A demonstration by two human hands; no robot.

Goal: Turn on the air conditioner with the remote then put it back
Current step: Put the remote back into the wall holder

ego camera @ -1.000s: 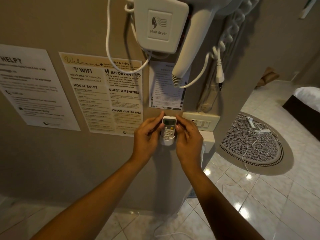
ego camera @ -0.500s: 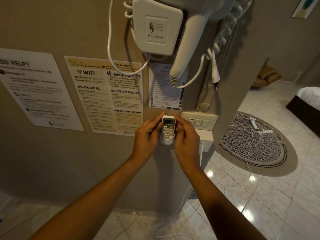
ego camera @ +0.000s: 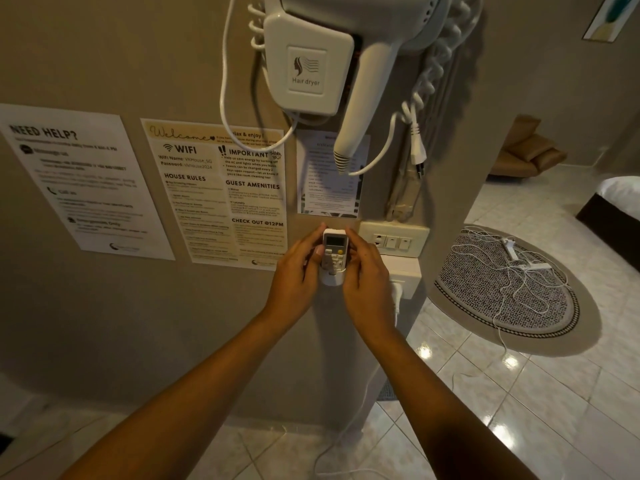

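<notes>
Remote control (ego camera: 334,251), white with a small grey display at its top and one yellow button among pale ones, stands upright in a white wall holder (ego camera: 331,278) on the beige wall (ego camera: 104,323); its lower end sits inside the holder's cup and its upper part rises clear. Both hands close on it from the sides. The left hand (ego camera: 298,268) has its fingers curled against the remote's left edge, with the thumb lying across the front near the buttons. The right hand (ego camera: 365,271) presses its fingers along the right edge, the index finger reaching to the top corner. Whether either hand bears the remote's weight cannot be told.

Just right of the remote is a cream switch plate (ego camera: 394,239), with a white socket box (ego camera: 403,275) under it. Above hangs a wall-mounted hair dryer (ego camera: 363,109) on its base (ego camera: 306,71), coiled cord beside it. Left of the hands is a welcome sheet (ego camera: 216,192) with WiFi details and house rules, and further left a "Need help?" notice (ego camera: 83,181). On the tiled floor (ego camera: 519,410) to the right lies an oval patterned mat (ego camera: 502,289) with white cables (ego camera: 519,268) across it.
</notes>
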